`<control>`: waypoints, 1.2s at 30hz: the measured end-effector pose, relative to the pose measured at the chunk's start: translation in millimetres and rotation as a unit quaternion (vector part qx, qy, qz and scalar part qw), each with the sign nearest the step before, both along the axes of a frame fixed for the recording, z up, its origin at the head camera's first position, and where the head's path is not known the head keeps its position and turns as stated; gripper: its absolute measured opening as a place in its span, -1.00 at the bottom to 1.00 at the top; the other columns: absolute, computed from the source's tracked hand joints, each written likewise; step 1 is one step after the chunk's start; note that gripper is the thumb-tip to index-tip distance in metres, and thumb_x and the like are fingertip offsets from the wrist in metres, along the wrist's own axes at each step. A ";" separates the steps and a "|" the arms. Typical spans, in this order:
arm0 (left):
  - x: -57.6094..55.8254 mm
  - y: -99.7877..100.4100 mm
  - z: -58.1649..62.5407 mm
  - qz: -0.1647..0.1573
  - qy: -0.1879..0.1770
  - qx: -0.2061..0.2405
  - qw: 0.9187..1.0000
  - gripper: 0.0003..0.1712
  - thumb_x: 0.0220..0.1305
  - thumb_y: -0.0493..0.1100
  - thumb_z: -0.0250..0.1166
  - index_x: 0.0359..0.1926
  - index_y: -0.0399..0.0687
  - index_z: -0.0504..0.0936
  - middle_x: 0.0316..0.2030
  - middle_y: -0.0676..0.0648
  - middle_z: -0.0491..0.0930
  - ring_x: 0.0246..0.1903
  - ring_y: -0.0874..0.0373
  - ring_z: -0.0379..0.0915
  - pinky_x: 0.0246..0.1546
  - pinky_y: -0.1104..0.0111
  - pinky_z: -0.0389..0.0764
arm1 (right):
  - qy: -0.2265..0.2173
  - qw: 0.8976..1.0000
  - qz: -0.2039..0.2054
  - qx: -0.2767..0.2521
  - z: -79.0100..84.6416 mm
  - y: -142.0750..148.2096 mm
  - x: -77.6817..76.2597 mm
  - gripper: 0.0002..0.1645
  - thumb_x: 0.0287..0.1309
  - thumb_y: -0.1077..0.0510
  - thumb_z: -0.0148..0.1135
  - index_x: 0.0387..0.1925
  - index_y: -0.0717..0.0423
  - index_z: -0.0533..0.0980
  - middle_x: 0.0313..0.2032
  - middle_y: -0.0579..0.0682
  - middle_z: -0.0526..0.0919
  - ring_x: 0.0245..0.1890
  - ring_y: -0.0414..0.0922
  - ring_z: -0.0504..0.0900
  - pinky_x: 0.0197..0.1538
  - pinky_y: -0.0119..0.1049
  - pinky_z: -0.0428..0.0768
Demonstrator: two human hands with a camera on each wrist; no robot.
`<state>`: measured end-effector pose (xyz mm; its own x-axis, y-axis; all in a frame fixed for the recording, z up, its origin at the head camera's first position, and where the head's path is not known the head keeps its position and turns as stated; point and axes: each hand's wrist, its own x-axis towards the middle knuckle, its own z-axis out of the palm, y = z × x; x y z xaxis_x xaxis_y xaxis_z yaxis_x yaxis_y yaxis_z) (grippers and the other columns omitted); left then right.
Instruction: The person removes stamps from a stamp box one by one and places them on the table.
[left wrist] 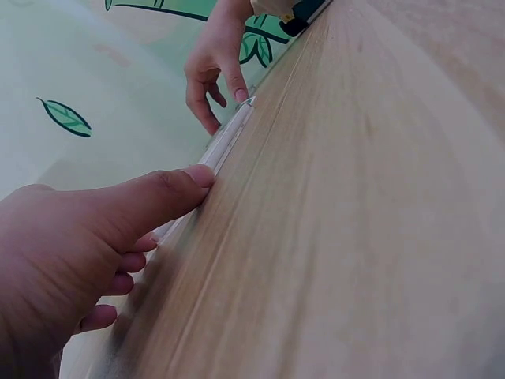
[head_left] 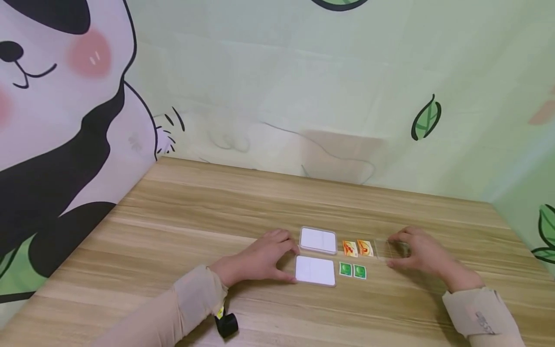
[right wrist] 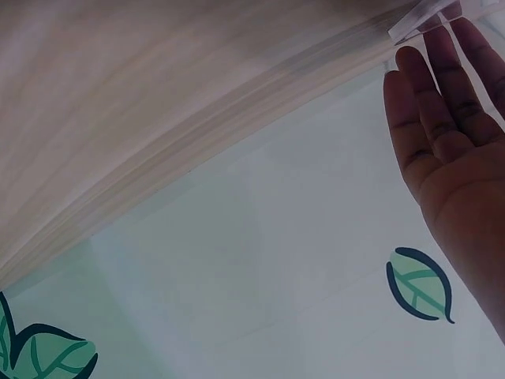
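Observation:
Two white cards in clear cases lie one behind the other: a rear card (head_left: 318, 240) and a front card (head_left: 315, 271). My left hand (head_left: 262, 258) brackets the front card's left end, thumb at its near corner and index finger at its far corner. In the left wrist view the left thumb (left wrist: 185, 185) touches the white edge. My right hand (head_left: 422, 255) holds a clear plastic piece (head_left: 382, 249) between thumb and fingers, close over the table. In the right wrist view the clear piece (right wrist: 426, 17) shows at the fingertips. Orange picture stickers (head_left: 357, 248) lie between the rear card and the right hand.
Two green stickers (head_left: 352, 270) lie right of the front card. A small black object (head_left: 227, 324) shows beside the left sleeve. The wooden table (head_left: 208, 193) meets a wall cloth (head_left: 243, 86) printed with a panda and leaves.

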<state>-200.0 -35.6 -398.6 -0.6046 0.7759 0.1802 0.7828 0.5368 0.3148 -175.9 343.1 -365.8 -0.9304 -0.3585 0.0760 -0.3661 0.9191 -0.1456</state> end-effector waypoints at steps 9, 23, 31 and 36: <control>-0.1 0.6 0.6 -0.001 0.003 -0.003 1.000 -0.36 0.00 0.25 0.42 0.00 -0.02 0.55 -0.01 0.03 0.48 0.09 0.14 0.33 0.27 0.24 0.34 | -0.007 1.000 -0.003 -0.002 1.8 -0.6 0.0 -0.31 -0.18 -0.16 0.50 -0.09 0.24 0.60 -0.13 0.20 0.60 -0.07 0.18 0.56 0.02 0.14 0.51; 1.1 0.3 1.6 0.001 -0.002 -0.003 1.000 -0.38 0.01 0.24 0.42 -0.01 -0.01 0.55 -0.01 0.04 0.48 0.11 0.13 0.32 0.26 0.23 0.35 | -0.002 1.000 0.010 -0.003 -0.1 0.8 -1.8 -0.34 -0.20 -0.14 0.51 -0.16 0.26 0.59 -0.18 0.12 0.62 -0.13 0.10 0.58 -0.01 0.08 0.53; 0.2 1.2 0.6 0.001 0.001 0.001 1.000 -0.37 0.00 0.25 0.42 -0.01 -0.02 0.55 -0.01 0.04 0.48 0.10 0.14 0.32 0.26 0.23 0.35 | 0.002 1.000 -0.001 -0.001 -1.6 1.6 -2.2 -0.34 -0.23 -0.15 0.52 -0.21 0.27 0.59 -0.24 0.08 0.62 -0.17 0.06 0.57 -0.04 0.05 0.54; 0.8 1.1 0.5 0.002 0.001 0.000 1.000 -0.38 0.00 0.24 0.43 -0.01 -0.01 0.55 -0.02 0.04 0.48 0.09 0.14 0.32 0.26 0.23 0.35 | 0.009 1.000 -0.007 0.003 -3.5 2.4 -1.8 -0.34 -0.26 -0.15 0.53 -0.23 0.28 0.59 -0.26 0.08 0.61 -0.20 0.04 0.57 -0.06 0.02 0.55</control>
<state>-199.2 -34.5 -398.1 -0.6077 0.7735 0.1803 0.7809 0.5404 0.3133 -177.7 345.5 -369.4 -0.9337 -0.3460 0.0918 -0.3559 0.9249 -0.1337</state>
